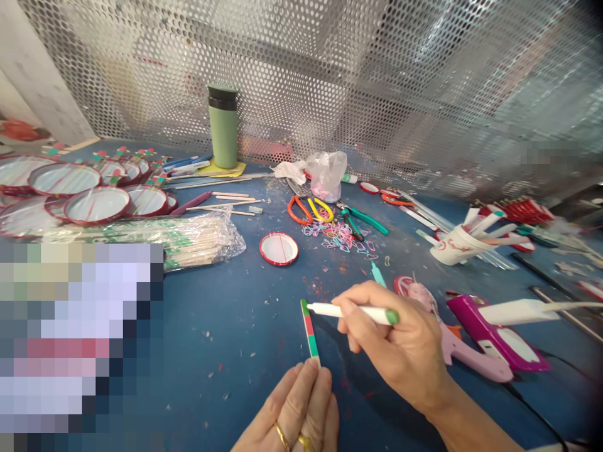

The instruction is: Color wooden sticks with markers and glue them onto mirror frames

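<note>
My left hand [301, 408], with two gold rings, is closed around the near end of a flat wooden craft stick [309, 329]. The stick carries green, red and teal bands, with dark green at its far tip. In my right hand [396, 342] is a white marker [351, 312] with a green end, held like a pen. Its nib touches or nearly touches the dark green tip of the stick. Just beyond my right hand lies a teal marker cap [377, 274]. A round white lid with a red rim [279, 248] rests farther up the blue table.
Red-rimmed discs [97, 204] and bagged wooden sticks [202, 242] are at left. Scissors [300, 209], pliers [362, 220] and colourful small clips [336, 235] lie ahead. A green tumbler [223, 129] stands behind. At right are a cup of markers [455, 245] and a pink glue gun [471, 358].
</note>
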Demonstrator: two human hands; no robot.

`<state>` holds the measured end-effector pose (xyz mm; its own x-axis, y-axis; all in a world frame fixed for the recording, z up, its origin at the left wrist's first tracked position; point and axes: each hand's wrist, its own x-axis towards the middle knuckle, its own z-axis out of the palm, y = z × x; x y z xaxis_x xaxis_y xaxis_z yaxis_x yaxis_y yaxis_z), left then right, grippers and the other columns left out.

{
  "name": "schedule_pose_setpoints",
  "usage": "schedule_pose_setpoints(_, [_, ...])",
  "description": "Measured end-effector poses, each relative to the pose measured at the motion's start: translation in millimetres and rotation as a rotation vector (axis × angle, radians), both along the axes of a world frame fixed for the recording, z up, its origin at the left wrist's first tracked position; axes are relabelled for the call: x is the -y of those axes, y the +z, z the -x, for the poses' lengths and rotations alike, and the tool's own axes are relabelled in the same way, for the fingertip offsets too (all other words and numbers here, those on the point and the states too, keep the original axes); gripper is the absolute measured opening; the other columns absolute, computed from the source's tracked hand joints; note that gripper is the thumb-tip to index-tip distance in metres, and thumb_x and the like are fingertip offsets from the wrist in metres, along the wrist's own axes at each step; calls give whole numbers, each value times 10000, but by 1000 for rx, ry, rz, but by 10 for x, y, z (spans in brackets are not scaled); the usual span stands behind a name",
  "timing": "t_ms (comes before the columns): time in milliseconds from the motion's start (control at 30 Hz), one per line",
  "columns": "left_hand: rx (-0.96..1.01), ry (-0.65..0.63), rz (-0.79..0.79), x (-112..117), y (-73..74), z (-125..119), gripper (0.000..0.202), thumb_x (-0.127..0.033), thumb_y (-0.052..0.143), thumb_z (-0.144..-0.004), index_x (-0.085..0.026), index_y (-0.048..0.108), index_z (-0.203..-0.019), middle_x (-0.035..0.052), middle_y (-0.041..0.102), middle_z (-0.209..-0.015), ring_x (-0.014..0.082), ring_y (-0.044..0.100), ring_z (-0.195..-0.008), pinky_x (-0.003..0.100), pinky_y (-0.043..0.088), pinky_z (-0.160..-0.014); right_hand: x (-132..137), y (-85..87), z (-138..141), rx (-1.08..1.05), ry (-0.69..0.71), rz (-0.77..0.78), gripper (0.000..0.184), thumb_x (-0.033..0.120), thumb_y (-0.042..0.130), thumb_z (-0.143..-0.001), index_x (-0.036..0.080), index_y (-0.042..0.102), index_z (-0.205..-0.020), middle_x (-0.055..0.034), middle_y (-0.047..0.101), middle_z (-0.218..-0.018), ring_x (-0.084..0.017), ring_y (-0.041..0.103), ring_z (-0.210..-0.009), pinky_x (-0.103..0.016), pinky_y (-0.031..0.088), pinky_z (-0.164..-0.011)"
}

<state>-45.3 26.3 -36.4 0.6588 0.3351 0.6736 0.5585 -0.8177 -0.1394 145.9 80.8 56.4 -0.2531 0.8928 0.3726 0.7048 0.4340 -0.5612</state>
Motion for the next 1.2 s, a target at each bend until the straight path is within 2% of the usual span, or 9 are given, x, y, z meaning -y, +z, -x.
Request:
schedule_pose_setpoints(267, [-20,-8,-3,-12,-18,26,314,-119,539,-960,-102,611,-1264,83,539,-1467,274,328,-1444,351,356,-1196,-10,-6,22,8,-23,30,240,302,525,-971,201,623,-777,59,589,-547,-69,515,-425,-191,416,-469])
schedule_pose_setpoints(400, [-18,37,46,25,-10,9,318,-109,550,-952,-100,613,-1263,79,548,-1458,278,322,-1444,345,362,-1194,2,20,5,35,-11,16,263,290,519,-967,203,600,-733,61,556,-503,-76,500,-408,-198,406,-453])
schedule_pose_setpoints(567, [38,-45,43,-27,-5,34,305,-87,540,-957,-85,613,-1253,89,556,-1449,261,346,-1436,320,325,-1211,-14,7,14,9,-23,10,237,292,527,-964,202,614,-763,60,575,-518,-74,506,-407,-193,407,-449])
schedule_pose_setpoints(833, [-21,21,26,1,16,19,300,-85,507,-970,-93,621,-1247,81,588,-1415,265,354,-1433,354,333,-1208,1,20,0,27,-4,25,263,286,510,-965,202,604,-733,59,561,-503,-73,496,-409,-191,392,-445])
schedule_pose_setpoints(1000, [26,-34,15,-32,-2,34,294,-95,541,-959,-81,621,-1242,104,560,-1442,265,343,-1442,342,288,-1228,4,24,-7,15,-10,-4,255,277,516,-959,202,607,-732,58,551,-492,-78,495,-407,-198,393,-440])
schedule_pose_setpoints(1200, [11,-30,22,-27,-3,34,297,-102,526,-966,-85,619,-1248,95,576,-1426,263,364,-1432,344,323,-1211,13,23,12,39,-1,-3,251,269,512,-956,203,613,-736,57,563,-513,-70,493,-412,-193,398,-445])
